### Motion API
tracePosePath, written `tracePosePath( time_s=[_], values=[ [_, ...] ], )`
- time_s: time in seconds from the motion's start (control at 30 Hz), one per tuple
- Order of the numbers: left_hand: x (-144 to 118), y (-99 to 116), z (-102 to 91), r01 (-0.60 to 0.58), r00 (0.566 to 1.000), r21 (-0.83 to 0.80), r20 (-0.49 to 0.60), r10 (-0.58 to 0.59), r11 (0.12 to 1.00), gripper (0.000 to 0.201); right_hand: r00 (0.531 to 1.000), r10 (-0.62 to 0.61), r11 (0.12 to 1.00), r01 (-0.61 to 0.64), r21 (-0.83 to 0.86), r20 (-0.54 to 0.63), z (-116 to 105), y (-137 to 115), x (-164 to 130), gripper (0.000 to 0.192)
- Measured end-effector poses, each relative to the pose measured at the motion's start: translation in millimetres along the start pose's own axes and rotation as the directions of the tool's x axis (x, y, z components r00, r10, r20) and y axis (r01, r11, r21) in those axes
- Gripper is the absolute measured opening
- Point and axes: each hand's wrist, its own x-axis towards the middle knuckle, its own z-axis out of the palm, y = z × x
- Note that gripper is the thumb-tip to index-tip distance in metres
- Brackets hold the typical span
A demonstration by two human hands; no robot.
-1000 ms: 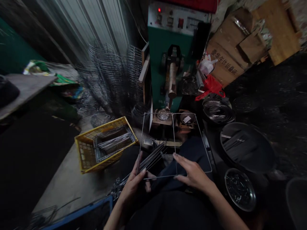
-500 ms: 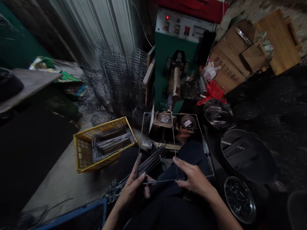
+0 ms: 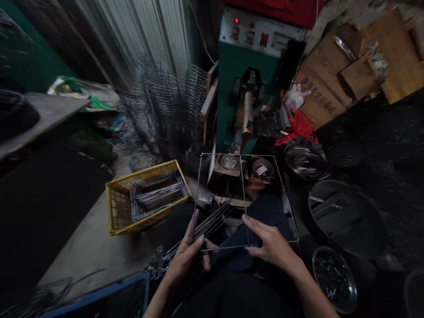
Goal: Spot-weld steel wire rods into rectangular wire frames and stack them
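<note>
A rectangular metal wire frame (image 3: pixel 243 185) with a bar across its middle is held above my lap. My left hand (image 3: pixel 187 256) grips its near left corner, thumb on top. At the near end of the middle bar, my right hand (image 3: pixel 271 243) pinches the wire between thumb and fingers. The frame's far edge reaches the tip of the green machine's metal arm (image 3: pixel 247 115); whether they touch I cannot tell. Beneath that edge sits a dish of small metal pieces (image 3: pixel 229 162). A bundle of wire pieces (image 3: pixel 212 221) lies across my lap, partly behind my left hand.
A yellow crate (image 3: pixel 114 212) with wire frames stands on the left. Beyond it rise stacks of wire racks (image 3: pixel 162 101). The green machine (image 3: pixel 228 79) has a lit red lamp. At right are a large dark pan (image 3: pixel 357 229) and a bowl (image 3: pixel 334 278) of small parts.
The whole view has shifted slightly, so the scene sits a little further right. Both hands keep their hold on the wire frame, which has hardly moved relative to the machine.
</note>
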Motion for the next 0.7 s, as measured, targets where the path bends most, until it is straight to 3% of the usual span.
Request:
tracePosePath(
  time_s=[0.23,0.4,0.53,0.7],
  values=[
    [-0.5,-8.0,-0.8,-0.027,0.999,-0.084,0.025,0.029,0.996,0.078,0.999,0.045,0.998,-0.046,0.05,0.022,0.3,-0.9,-1.4,0.086],
    [16.6,-5.2,-5.3,-0.06,0.997,-0.027,0.047,0.061,0.998,0.081,0.997,-0.024,1.0,0.022,-0.023,-0.074,7.8,16.3,9.7,0.077],
    [73.3,20.9,-10.7,-0.132,0.985,0.001,0.108,0.131,0.991,0.084,0.973,-0.061,0.975,0.01,-0.223,-0.223,-6.6,39.2,57.1,0.073],
    [169.2,60.5,-19.7,-0.207,0.964,-0.032,0.167,0.209,0.978,0.093,0.935,-0.092,0.904,-0.066,-0.423,-0.342,-59.0,58.9,139.7,0.066]
  ],
)
